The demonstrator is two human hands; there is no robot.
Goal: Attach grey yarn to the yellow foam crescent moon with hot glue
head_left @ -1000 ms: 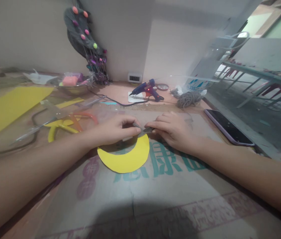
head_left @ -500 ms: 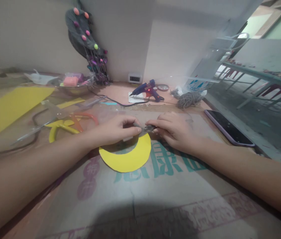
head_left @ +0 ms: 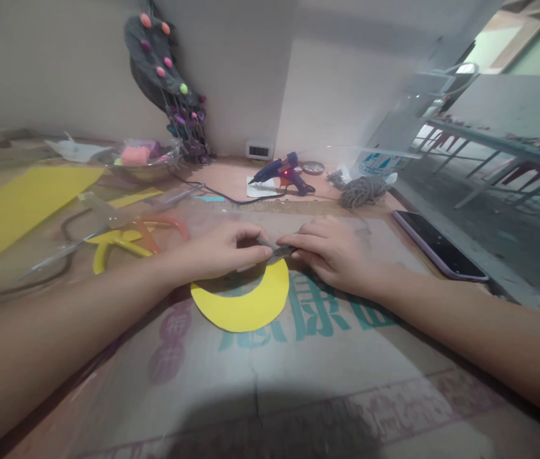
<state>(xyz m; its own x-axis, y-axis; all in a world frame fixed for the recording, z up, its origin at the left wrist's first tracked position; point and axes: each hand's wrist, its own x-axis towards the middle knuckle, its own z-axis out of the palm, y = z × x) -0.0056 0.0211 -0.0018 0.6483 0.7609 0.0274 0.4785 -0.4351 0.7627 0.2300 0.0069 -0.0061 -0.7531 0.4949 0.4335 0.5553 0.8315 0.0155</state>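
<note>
A yellow crescent cut from flat sheet lies in front of me, its upper right end covered by grey yarn. My left hand is closed at that covered end, thumb and forefinger pinching it. Just to the right, my right hand pinches the grey yarn between its thumb and fingers. The two hands' fingertips are close together, and my left hand hides the crescent's other tip.
Scissors with orange and yellow handles lie left. A blue glue gun stands behind, its red light on. A yarn bundle and phone are right. Cardboard covers the tabletop. A decorated grey crescent hangs at the wall.
The yellow crescent has shifted slightly to the right. My right fingers have moved a little around the grey yarn; both hands keep their pinch.
</note>
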